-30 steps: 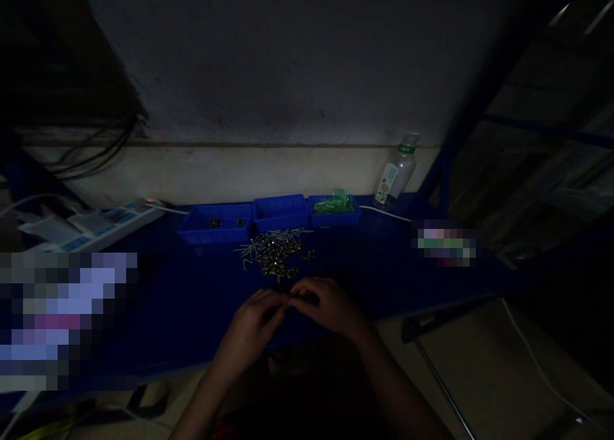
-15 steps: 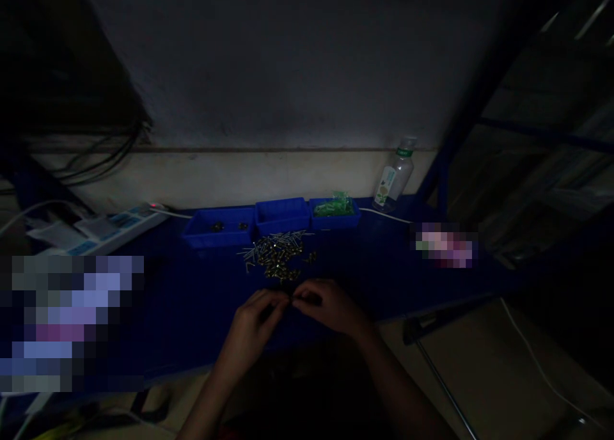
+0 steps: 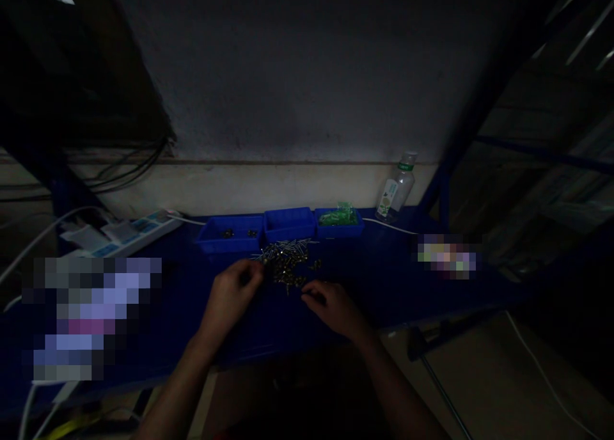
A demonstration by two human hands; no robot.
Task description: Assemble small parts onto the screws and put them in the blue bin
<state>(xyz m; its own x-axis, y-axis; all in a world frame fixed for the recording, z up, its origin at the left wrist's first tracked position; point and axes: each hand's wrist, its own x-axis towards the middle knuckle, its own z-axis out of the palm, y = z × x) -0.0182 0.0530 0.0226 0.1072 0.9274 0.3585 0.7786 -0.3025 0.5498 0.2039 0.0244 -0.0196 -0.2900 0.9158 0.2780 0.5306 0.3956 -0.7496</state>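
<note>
Dim light makes small details hard to see. A heap of small brass-coloured metal parts (image 3: 286, 268) lies on the blue table, with thin silver pins or screws (image 3: 293, 247) along its back edge. My left hand (image 3: 235, 291) is at the heap's left side, thumb and fingers pinched together; what they hold, if anything, is too small to make out. In front of the heap, on the right, my right hand (image 3: 333, 307) rests low over the table. Its thumb and forefinger are curled close together, and anything between them cannot be made out.
Behind the heap stand a blue tray (image 3: 230, 243) with a few small parts, another blue tray (image 3: 289, 232), and one holding green plastic packets (image 3: 338, 219). A clear bottle (image 3: 397, 189) stands by the wall. A power strip (image 3: 139, 234) with cables is at the left.
My hands, fingertips together in front of the heap before, have moved apart. The left has gone left and forward to the heap's edge; the right stays near its front. The view has shifted slightly.
</note>
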